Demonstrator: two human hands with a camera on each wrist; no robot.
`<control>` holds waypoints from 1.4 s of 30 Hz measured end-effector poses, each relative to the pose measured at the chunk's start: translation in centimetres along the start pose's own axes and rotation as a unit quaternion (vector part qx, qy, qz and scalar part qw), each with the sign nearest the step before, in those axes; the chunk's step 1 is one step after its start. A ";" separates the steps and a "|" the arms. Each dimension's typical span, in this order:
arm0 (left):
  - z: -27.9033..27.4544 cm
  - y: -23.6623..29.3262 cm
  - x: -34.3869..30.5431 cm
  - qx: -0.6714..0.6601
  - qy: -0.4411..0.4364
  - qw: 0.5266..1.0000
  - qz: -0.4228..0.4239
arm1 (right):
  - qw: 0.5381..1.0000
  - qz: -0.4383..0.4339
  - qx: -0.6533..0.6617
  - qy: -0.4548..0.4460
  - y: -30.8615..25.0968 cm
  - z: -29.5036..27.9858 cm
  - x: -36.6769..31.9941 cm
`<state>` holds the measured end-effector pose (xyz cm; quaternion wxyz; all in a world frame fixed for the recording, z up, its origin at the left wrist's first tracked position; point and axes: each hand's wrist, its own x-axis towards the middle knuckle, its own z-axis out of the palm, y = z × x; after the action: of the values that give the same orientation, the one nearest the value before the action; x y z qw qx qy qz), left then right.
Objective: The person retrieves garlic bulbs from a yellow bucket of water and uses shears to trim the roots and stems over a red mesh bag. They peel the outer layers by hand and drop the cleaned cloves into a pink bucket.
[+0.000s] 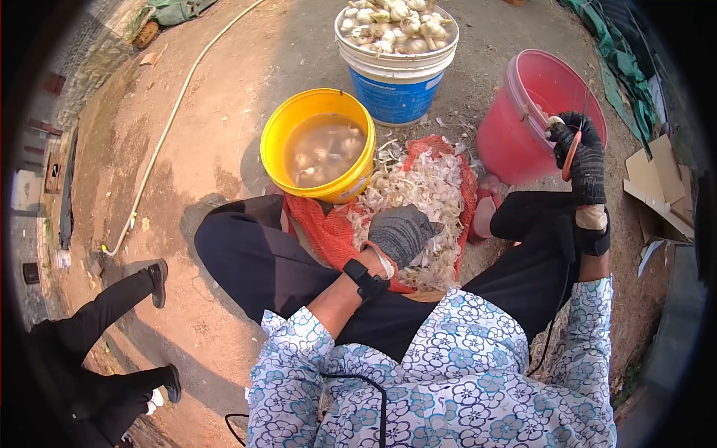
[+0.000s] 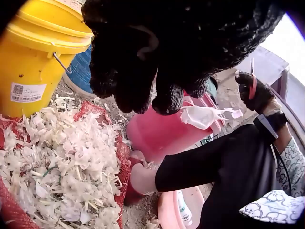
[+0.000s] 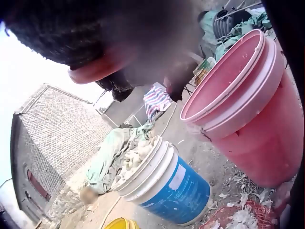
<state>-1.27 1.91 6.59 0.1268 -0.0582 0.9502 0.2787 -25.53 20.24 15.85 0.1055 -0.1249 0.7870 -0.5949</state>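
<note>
My left hand (image 1: 403, 235), in a dark knit glove, hovers over a heap of garlic skins (image 1: 429, 187) on a red mesh bag (image 1: 328, 228). Its fingers hang loosely bent in the left wrist view, a pale piece of garlic skin (image 2: 199, 117) just below the fingertips. My right hand (image 1: 584, 153), also gloved, is raised at the rim of the pink bucket (image 1: 497, 142). It holds scissors (image 1: 572, 157) by the orange handle, blades pointing up. A whitish bit of garlic (image 1: 553, 121) shows at its fingertips.
A yellow bucket (image 1: 275, 160) holds garlic in cloudy water. Behind it stands a blue-and-white bucket (image 1: 396, 93) heaped with garlic bulbs (image 1: 396, 26). Cardboard (image 1: 657, 179) lies at right, a hose (image 1: 168, 138) at left. Another person's dark-trousered legs (image 1: 112, 299) are at left.
</note>
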 end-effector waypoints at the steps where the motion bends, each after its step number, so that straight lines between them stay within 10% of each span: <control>1: -1.4 0.2 0.4 0.052 -0.089 0.994 -0.030 | 0.998 -0.054 -0.007 0.039 2.3 -2.6 3.2; 9: -7.3 -10.2 5.0 -0.107 0.101 0.989 -0.030 | 0.986 -0.105 -0.114 0.069 2.8 -6.0 6.1; 12: -6.9 -20.7 7.2 0.006 0.195 0.978 -0.073 | 0.994 0.072 -0.084 -0.003 0.5 -0.3 2.4; 15: -5.9 -24.6 8.4 -0.204 0.103 0.944 -0.237 | 0.986 0.097 -0.065 -0.119 -0.1 3.3 1.0; 19: -2.9 -25.9 11.1 -0.193 0.086 0.952 -0.220 | 0.976 0.093 -0.058 -0.187 0.8 6.1 0.8; 30: -0.5 -23.0 16.6 0.038 -0.180 0.955 -0.234 | 0.964 0.108 -0.079 -0.230 1.4 6.1 1.1; 42: -0.5 -24.7 11.0 0.335 -0.221 0.888 -0.226 | 0.956 0.102 -0.098 -0.258 -0.3 5.7 0.0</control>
<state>-7.46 -19.53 -8.71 0.4053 -0.1624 0.8955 -0.0865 -23.71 14.97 14.64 0.3518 -0.2029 0.7962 -0.4485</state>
